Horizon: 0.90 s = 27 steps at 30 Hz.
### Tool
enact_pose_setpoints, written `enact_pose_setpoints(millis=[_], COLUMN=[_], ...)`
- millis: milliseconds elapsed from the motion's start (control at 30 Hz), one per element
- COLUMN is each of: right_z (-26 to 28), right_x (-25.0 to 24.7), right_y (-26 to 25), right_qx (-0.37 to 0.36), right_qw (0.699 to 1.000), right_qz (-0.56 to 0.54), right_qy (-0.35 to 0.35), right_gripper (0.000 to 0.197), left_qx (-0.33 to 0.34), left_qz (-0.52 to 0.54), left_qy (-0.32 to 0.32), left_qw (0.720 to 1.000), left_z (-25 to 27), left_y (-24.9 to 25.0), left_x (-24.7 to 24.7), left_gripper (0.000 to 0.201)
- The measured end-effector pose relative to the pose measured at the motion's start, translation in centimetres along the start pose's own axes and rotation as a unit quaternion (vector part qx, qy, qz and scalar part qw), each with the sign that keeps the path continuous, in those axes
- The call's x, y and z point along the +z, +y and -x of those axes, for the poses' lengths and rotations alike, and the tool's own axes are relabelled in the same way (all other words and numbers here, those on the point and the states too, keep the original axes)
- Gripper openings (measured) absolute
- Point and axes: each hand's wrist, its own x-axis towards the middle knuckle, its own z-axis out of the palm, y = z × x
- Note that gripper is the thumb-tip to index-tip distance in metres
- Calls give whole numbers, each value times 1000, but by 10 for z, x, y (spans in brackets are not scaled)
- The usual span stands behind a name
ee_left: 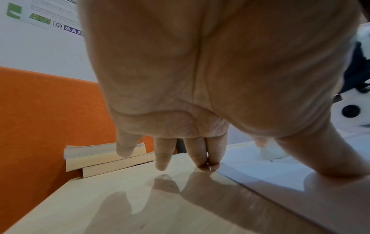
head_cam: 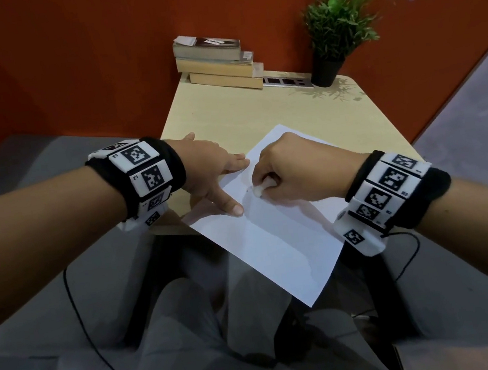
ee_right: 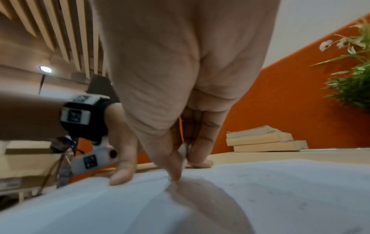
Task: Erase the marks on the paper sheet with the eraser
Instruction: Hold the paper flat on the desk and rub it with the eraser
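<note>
A white paper sheet lies slanted across the near edge of the small table, one corner hanging off toward the person's lap. On the sheet, the right hand is curled tight, pinching a white eraser whose tip touches the paper. The left hand is spread flat, thumb and fingertips pressing the sheet's left edge down. Beyond the sheet, a stack of books and a potted plant stand by the wall.
</note>
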Motion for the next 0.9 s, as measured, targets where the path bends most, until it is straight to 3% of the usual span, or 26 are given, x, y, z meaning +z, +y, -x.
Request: enact_pose_setpoints(millis=[100,233,367,533,700,900], right_z=[-9,-8,-11,2,28,67], right_x=[2,-2,-2,-8,-24,0], right_y=[-1,-8,-1,-1,31,37], right_qx=[24,-2,35,16,93,136], right_qw=[999,1000,999,999,991,986], right_qz=[9,3,-14,-30,-71,-96], right_qy=[41,15,33,-2,65,26], right_gripper=[19,16,18,17,41,28], left_qx=[7,14,9,0,-21,-57], left_qz=[3,-2,-17,-14,-23,-55], left_qy=[2,6,5,-5,-8,55], left_qw=[1000,1000,1000,1000,999,995], left_z=[-2,-4,-8,-1,12,15], left_y=[1,-3,-3,0,8,29], left_x=[0,2,1,-3,-12,-4], left_gripper=[128,129,142,131,132,118])
